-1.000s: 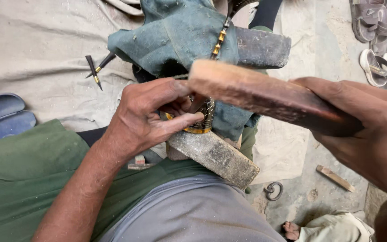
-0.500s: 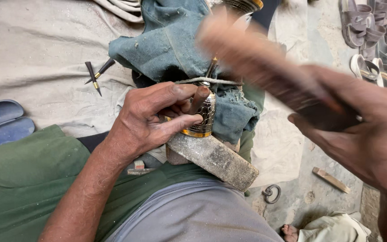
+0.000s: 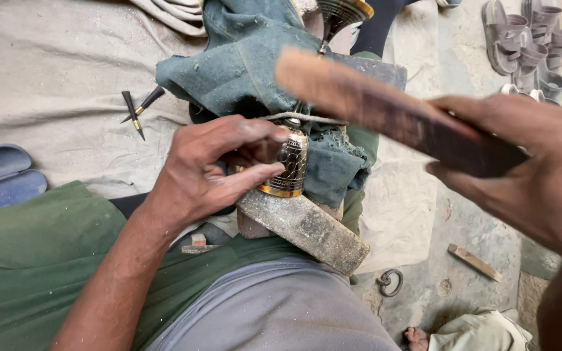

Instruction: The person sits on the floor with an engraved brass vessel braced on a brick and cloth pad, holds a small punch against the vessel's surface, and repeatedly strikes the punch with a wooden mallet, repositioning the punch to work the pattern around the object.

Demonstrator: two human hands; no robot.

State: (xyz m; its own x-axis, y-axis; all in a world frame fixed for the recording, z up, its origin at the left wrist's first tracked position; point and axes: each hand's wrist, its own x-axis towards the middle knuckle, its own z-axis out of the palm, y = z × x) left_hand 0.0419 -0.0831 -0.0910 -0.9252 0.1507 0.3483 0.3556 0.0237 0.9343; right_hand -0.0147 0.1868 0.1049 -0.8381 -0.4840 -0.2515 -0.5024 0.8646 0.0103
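- A small dark brass-banded vessel (image 3: 289, 166) is pinched between the thumb and fingers of the left hand (image 3: 213, 166) and is pressed on the upper end of a stone block (image 3: 304, 227) laid across the lap.
- A wooden bat (image 3: 391, 117) is clamped in the closed right hand (image 3: 528, 169); it is raised above the vessel and blurred.
- A finger could be struck, since the left fingertips are kept just beside the vessel.
- The vessel could be dented or knocked off the block by a skewed blow, as only a small part of it is gripped.
- The cord (image 3: 300, 117) above the vessel could be caught by the bat.
- No packages, labels or signs are seen; only a blue-green cloth (image 3: 248, 58) behind the vessel and two dark punches (image 3: 136, 109) well left of it.
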